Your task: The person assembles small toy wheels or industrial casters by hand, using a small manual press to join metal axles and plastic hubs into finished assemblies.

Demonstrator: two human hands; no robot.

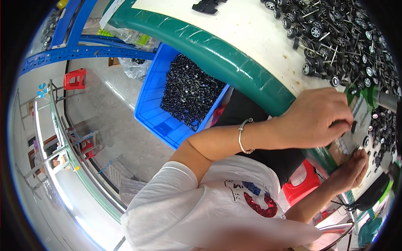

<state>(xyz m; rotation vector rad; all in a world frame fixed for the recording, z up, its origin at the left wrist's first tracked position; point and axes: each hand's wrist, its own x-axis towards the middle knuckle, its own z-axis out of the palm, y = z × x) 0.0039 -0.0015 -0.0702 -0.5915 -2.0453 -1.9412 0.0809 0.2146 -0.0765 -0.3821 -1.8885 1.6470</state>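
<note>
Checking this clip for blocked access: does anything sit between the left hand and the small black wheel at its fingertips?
Nothing visible does. The left hand has its fingertips right at the small black wheel, beside the right hand at the table edge.

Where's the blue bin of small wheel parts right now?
In the head view, the blue bin sits left of centre, below the table's green edge, beside the person's left arm.

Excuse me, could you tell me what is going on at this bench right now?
A person in a white shirt sits at a white table with a green edge. The left hand pinches a small black wheel against a metal fixture. The right hand is closed below it; what it holds is not clear. A heap of wheels on axles covers the tabletop, and a blue bin of more small dark parts sits on the floor.
</note>
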